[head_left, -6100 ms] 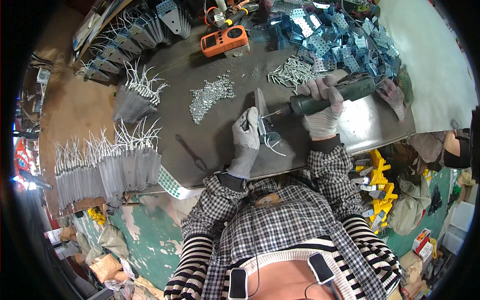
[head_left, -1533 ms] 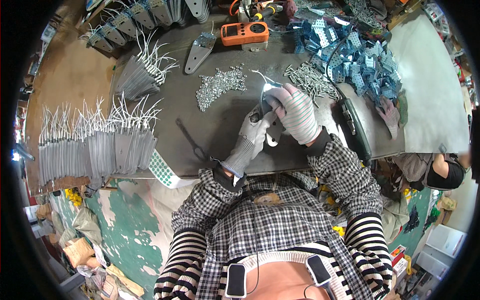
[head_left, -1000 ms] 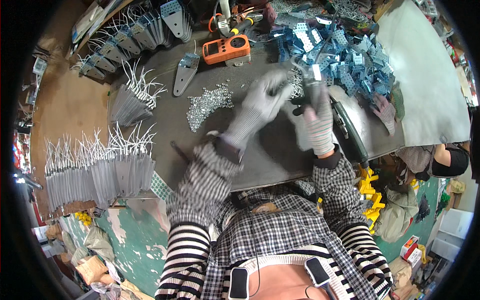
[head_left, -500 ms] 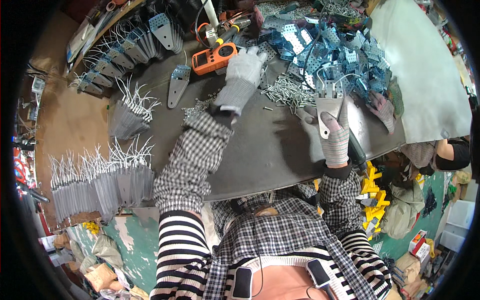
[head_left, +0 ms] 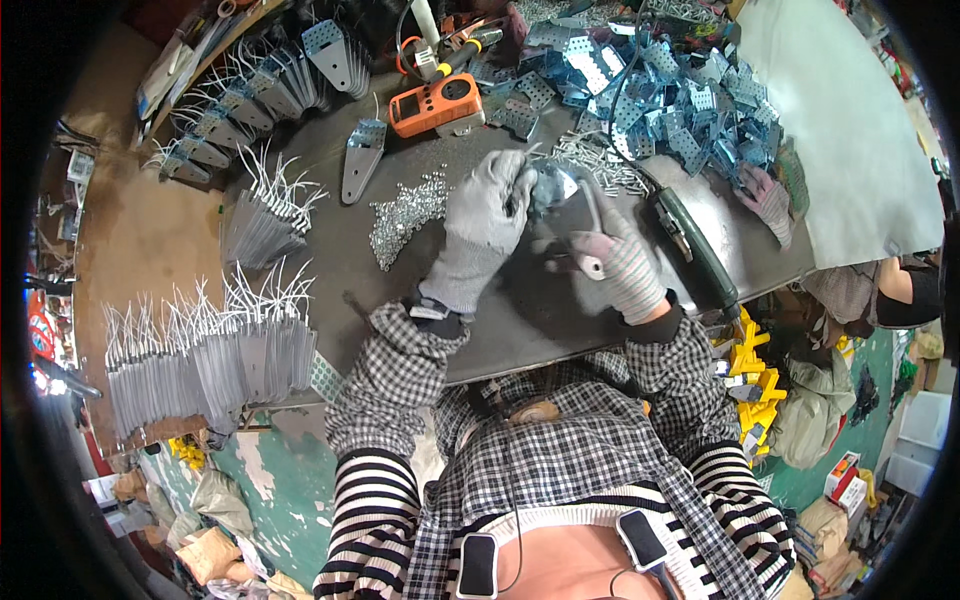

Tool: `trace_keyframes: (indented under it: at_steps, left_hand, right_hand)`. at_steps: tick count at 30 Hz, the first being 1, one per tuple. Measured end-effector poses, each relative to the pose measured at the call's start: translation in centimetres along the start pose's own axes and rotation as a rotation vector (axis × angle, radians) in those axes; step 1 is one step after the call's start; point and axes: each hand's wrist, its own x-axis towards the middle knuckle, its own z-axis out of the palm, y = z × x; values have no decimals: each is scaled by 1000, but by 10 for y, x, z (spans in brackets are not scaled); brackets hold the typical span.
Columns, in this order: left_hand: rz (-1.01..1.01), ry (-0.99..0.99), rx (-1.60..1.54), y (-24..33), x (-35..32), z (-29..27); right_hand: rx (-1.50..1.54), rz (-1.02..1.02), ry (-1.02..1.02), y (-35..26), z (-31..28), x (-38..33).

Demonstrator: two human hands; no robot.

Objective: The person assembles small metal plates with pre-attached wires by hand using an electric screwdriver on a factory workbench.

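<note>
My left hand (head_left: 482,225), in a grey knit glove, is closed with curled fingers at a shiny bluish metal bracket (head_left: 553,188). My right hand (head_left: 628,265), in a striped glove, grips a tapered grey metal plate (head_left: 594,267); the hole in its end shows, while the rest is smeared by motion. The two pieces are close together above the bench, and I cannot tell how they touch. Right of my right hand lies a dark green corded power screwdriver (head_left: 698,252). Small nuts (head_left: 408,215) are heaped left of my left hand, and screws (head_left: 600,160) lie beyond the pieces.
A pile of blue perforated brackets (head_left: 680,110) fills the back right. An orange meter (head_left: 435,105) stands at the back, beside a loose plate (head_left: 362,165). Wired grey plates (head_left: 210,375) stand in rows at left. Another person's gloved hand (head_left: 768,208) rests at the right.
My left hand has come back from beside the orange meter toward the middle. My right hand has moved left and down with the tapered plate, uncovering the screwdriver.
</note>
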Motion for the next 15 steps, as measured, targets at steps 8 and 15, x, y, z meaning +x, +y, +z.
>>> trace_keyframes:
  at_steps: [8, 15]
  left_hand:
    - [-253, 63, -206, -16, -47, -5]
    - [-137, 135, -145, 1, -48, -13]
  right_hand:
    - [173, 24, -129, -2, 53, -13]
    - [96, -9, -129, 7, 55, -16]
